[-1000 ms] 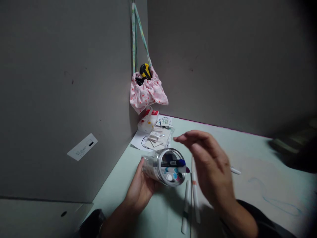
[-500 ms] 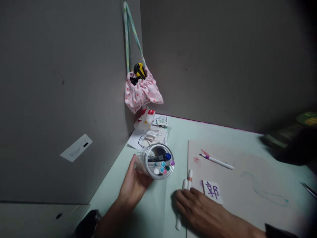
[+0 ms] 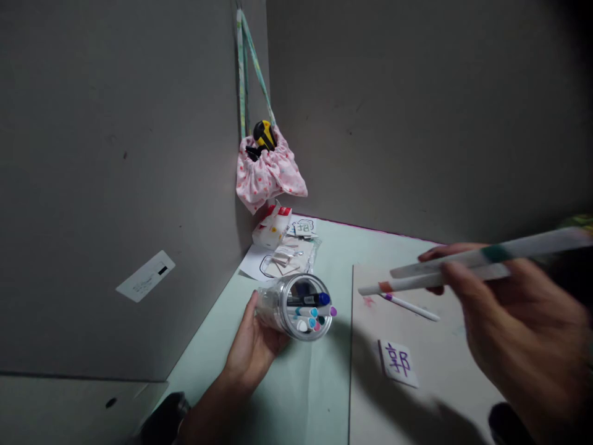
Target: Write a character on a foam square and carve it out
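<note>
White markers, two: green-banded marker (image 3: pixel 532 244) and orange-banded marker (image 3: pixel 410 283), pinched between thumb and fingers of right hand (image 3: pixel 523 327), held above beige board (image 3: pixel 445 352). Their left ends point towards the jar, gap between. Left hand (image 3: pixel 254 349) wraps around clear jar (image 3: pixel 274 303), tilted, mouth facing right and towards camera; pens (image 3: pixel 306 312) inside, some ends at rim. Pale green tabletop (image 3: pixel 282 402) shows between jar and board's straight left edge: sideways room there. Lettered card (image 3: pixel 398 363) lies near that edge; purple-banded marker (image 3: pixel 412 307) lies farther back. Pink pouch (image 3: pixel 271 173) hangs well above jar. Right hand blurred.
</note>
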`<state>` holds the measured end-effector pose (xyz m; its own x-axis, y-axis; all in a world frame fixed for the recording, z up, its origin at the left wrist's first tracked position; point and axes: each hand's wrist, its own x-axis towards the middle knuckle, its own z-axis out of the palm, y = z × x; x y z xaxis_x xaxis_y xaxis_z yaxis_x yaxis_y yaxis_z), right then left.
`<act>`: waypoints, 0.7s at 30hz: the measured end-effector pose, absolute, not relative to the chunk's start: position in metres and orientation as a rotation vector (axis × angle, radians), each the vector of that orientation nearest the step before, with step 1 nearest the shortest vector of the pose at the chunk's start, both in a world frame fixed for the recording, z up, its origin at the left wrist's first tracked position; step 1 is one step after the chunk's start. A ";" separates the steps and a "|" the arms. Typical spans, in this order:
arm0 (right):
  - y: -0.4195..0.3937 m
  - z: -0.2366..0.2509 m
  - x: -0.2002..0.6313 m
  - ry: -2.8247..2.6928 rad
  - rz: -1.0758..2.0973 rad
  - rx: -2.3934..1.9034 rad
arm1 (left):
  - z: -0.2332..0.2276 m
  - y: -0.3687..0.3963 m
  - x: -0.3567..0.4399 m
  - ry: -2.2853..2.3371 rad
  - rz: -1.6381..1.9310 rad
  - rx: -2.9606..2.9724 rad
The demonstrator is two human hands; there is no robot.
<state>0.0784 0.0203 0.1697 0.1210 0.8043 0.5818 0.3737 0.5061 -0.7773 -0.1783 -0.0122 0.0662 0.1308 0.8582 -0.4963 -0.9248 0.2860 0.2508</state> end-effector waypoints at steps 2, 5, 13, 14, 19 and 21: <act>0.012 0.184 0.062 -1.338 0.440 -1.000 | 0.067 -0.013 -0.175 0.627 1.278 -0.115; 0.005 0.182 0.032 -1.478 0.544 -0.829 | 0.066 -0.014 -0.171 0.605 1.256 -0.074; 0.014 0.144 0.007 -2.037 0.603 -0.757 | 0.062 -0.015 -0.171 0.484 1.236 0.054; 0.015 0.144 0.011 -2.041 0.589 -0.775 | 0.062 -0.015 -0.171 0.487 1.234 0.059; 0.009 0.150 0.027 -2.347 0.724 -0.791 | 0.051 -0.020 -0.167 0.564 1.232 0.042; 0.005 0.151 0.031 -2.424 0.752 -0.804 | 0.043 -0.023 -0.165 0.553 1.216 0.088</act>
